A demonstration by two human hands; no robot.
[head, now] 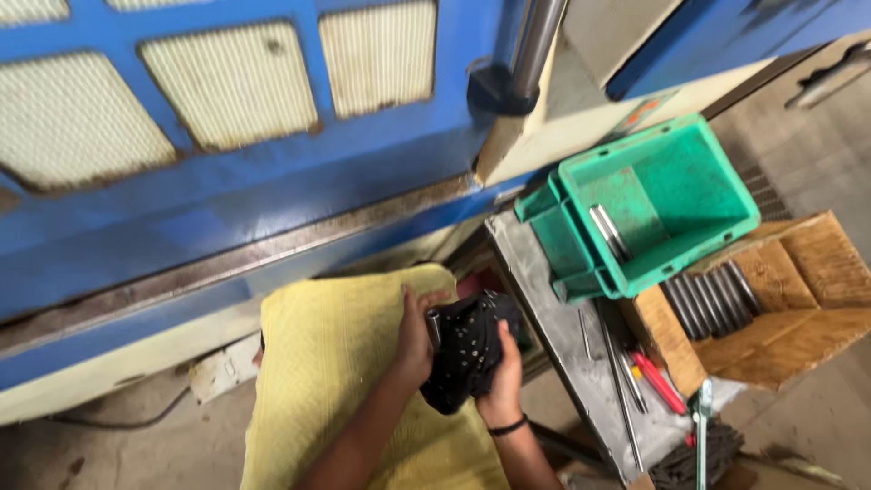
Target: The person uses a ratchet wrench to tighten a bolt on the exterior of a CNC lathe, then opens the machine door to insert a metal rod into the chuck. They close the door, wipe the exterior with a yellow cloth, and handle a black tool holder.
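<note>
My left hand (415,340) and my right hand (504,377) both grip a dark speckled cloth (464,354) wrapped around a short metal rod (434,328), whose grey end shows by my left thumb. My right wrist wears a black band. Both hands are held over a yellow cloth (331,363) spread below the machine's blue door (227,191). To the right, a green plastic bin (662,204) holds two metal rods (610,233).
A wooden box (798,299) with several metal rods (712,299) sits right of the bin. A metal shelf (567,336) carries a red-handled tool (658,381) and thin rods. A steel handle bar (535,41) is fixed on the blue door.
</note>
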